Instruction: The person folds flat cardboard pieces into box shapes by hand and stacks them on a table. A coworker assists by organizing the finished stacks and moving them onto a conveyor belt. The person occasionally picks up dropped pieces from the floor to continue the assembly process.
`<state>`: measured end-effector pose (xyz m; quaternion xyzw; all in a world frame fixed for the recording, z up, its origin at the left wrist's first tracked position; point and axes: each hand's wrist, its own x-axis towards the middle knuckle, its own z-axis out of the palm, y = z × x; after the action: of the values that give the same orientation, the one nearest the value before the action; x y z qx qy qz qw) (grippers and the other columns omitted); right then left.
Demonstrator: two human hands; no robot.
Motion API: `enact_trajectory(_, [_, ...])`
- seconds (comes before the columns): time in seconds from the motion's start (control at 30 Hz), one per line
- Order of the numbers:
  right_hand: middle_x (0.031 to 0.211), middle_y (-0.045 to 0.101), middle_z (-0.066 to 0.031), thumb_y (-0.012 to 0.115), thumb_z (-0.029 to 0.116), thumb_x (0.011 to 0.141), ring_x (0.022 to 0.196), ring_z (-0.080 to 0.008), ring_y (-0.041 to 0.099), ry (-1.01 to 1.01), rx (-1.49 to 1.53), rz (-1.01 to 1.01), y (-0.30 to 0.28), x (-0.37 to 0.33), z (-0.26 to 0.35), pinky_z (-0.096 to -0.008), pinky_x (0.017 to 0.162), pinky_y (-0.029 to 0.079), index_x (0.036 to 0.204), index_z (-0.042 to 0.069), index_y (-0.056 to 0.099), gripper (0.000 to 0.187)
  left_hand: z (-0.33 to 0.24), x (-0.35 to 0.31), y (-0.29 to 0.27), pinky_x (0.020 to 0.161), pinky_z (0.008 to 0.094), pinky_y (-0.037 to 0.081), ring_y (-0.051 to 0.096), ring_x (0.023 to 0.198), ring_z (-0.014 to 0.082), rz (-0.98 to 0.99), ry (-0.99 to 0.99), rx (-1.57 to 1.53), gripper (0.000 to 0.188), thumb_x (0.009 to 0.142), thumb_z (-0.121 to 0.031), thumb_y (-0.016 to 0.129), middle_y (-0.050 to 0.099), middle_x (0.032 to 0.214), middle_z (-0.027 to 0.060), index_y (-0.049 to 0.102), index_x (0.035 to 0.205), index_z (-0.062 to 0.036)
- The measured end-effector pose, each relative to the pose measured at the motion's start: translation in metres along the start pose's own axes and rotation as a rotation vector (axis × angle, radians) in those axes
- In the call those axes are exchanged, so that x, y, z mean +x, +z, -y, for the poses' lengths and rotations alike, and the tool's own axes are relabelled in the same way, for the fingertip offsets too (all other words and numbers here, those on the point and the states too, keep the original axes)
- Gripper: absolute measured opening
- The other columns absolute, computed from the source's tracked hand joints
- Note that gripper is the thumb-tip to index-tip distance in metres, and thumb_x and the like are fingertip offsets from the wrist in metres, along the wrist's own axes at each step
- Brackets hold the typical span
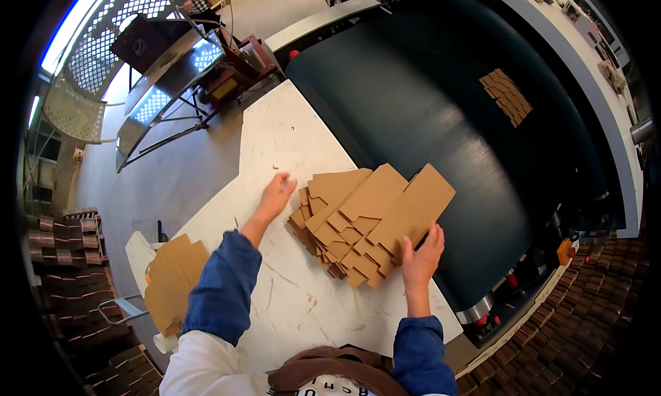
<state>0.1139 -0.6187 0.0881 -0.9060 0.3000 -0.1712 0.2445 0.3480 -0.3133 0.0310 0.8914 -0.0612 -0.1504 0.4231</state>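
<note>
A loose, fanned pile of flat brown cardboard blanks (375, 207) lies on the white table (282, 138), its right side reaching the edge beside the dark belt. My left hand (277, 195) hovers by the upper left of the pile, its fingers loosely apart, with nothing in it. Against the right edge of the pile is my right hand (421, 258). Its thumb is next to the cardboard and its fingers are spread, not wrapped around a blank. Blue sleeves cover both forearms.
A wide dark green conveyor belt (413, 93) runs along the right, carrying a small cardboard group (506, 97) farther off. More cardboard (175, 279) rests at the left. Stacked bundles stand at left (69, 241) and lower right (585, 306). A maroon machine (241, 76) stands beyond.
</note>
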Motion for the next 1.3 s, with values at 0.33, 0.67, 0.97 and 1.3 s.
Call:
enact_trajectory(0.33, [0.147,0.033,-0.0233,0.067,0.026,0.087,0.137,-0.0419,0.028,-0.03,0.053,0.151,0.025,-0.024,0.005,-0.0509,0.111,0.024,0.136,0.003,0.044,0.059,-0.061,-0.049,0.017,0.092,0.0381,0.047,0.058,0.107,0.0306,0.506,0.109,-0.003,0.041,0.084,-0.033,0.072,0.059,0.116,0.0179,0.062,0.11,-0.0038])
enact_trajectory(0.67, [0.15,0.031,-0.0218,0.059,0.02,0.092,0.14,-0.0403,0.026,-0.078,0.15,0.127,0.022,-0.053,0.002,-0.0476,0.114,0.022,0.137,0.001,0.043,0.052,-0.036,-0.114,0.021,0.095,0.0308,0.046,0.057,0.112,0.0163,0.816,-0.447,-0.592,0.062,0.091,-0.039,0.067,0.058,0.127,0.0097,0.047,0.135,-0.0004])
enact_trajectory(0.97, [0.151,0.032,-0.0189,0.045,0.055,0.097,0.137,-0.0321,0.034,-0.066,0.704,0.142,0.025,-0.133,0.016,-0.0409,0.114,0.026,0.145,0.0,0.033,0.074,-0.102,-0.248,-0.038,0.097,0.0327,0.044,0.059,0.113,0.0225,0.766,0.007,-0.63,0.058,0.096,-0.035,0.058,0.061,0.126,0.0131,0.043,0.138,0.0019])
enact_trajectory(1.3, [0.143,0.045,-0.0167,0.041,0.038,0.101,0.132,-0.0261,0.044,0.021,0.718,0.472,-0.042,-0.255,0.041,-0.0364,0.109,0.035,0.146,0.001,0.034,0.058,-0.095,-0.377,-0.048,0.1,0.0406,0.044,0.055,0.12,0.0391,0.59,0.049,-0.208,0.088,0.084,-0.049,0.067,0.055,0.128,0.0263,0.029,0.144,0.0028])
